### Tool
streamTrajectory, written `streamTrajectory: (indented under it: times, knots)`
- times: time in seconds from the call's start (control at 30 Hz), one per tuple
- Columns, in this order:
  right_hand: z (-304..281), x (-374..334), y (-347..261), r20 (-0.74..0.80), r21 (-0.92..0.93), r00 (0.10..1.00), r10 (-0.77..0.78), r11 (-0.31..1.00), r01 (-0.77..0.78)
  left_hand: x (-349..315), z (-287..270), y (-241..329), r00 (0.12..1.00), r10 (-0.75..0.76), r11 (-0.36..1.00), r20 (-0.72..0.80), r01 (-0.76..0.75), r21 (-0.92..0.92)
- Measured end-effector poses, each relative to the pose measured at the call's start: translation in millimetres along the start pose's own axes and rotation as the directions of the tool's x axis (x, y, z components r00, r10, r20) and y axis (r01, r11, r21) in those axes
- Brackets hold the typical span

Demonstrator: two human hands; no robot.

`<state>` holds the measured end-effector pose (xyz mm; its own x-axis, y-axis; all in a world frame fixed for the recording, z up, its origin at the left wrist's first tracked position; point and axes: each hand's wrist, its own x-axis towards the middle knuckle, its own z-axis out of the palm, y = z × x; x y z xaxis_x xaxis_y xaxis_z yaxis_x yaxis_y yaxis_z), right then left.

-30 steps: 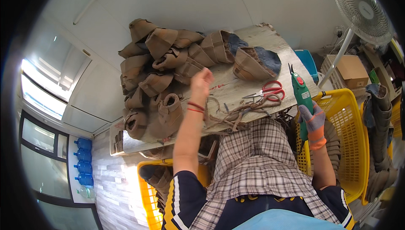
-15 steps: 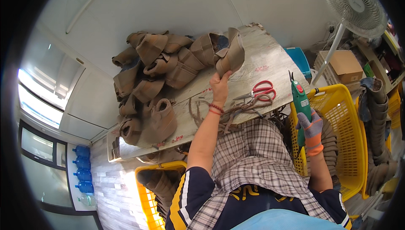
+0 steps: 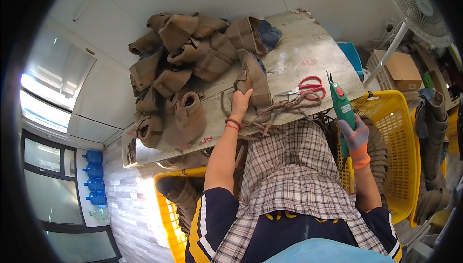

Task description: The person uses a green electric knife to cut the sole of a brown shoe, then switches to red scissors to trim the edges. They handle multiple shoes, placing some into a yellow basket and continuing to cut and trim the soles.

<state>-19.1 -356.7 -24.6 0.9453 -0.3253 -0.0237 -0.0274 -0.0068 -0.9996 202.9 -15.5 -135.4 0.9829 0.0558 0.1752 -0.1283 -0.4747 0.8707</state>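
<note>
My left hand (image 3: 240, 102), bare with red beaded bracelets, grips the lower edge of a brown suede boot upper (image 3: 254, 80) that stands on the table (image 3: 294, 36). My right hand (image 3: 356, 135), in a grey and orange glove, is wrapped round green electric scissors (image 3: 342, 108). Their dark blades point up and away, apart from the upper, beyond the table's right edge. Red-handled scissors (image 3: 310, 88) lie on the table between my hands. Brown trimmed strips (image 3: 270, 118) are tangled along the near edge. A pile of similar boot uppers (image 3: 178, 55) fills the table's left side.
A yellow basket (image 3: 393, 118) stands at my right with stacked brown pieces, and another yellow basket (image 3: 166, 215) at my lower left. On the right are a standing fan (image 3: 424, 5), a cardboard box (image 3: 404, 72) and a blue bin (image 3: 350, 58). Blue water bottles (image 3: 96, 184) line the left wall.
My left hand has brought the boot upper nearer and lower, down onto the table. The right hand still holds the electric scissors in nearly the same place. The view has shifted slightly.
</note>
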Motion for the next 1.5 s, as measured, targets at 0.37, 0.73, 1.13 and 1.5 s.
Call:
streamTrajectory:
  times: [0.37,0.73,1.13,1.5]
  knots:
    - [30,15,-16,0.189,-0.426,0.87,-0.455,0.76,0.49,-20,-132,133,0.941,-0.072,0.123,0.33,0.337,-0.934]
    - [39,2,-15,0.426,-0.562,0.484,-0.764,0.196,0.804,-54,-163,123,0.839,-0.38,-0.081,0.39,0.39,-0.917]
    - [33,-2,-6,0.483,-0.55,0.403,-0.777,0.089,0.83,-67,-137,111,0.82,-0.379,-0.134,0.43,0.411,-0.902]
    - [40,-8,-19,0.456,-0.546,0.456,-0.765,0.164,0.821,-77,-119,128,0.822,-0.345,-0.157,0.453,0.425,-0.892]
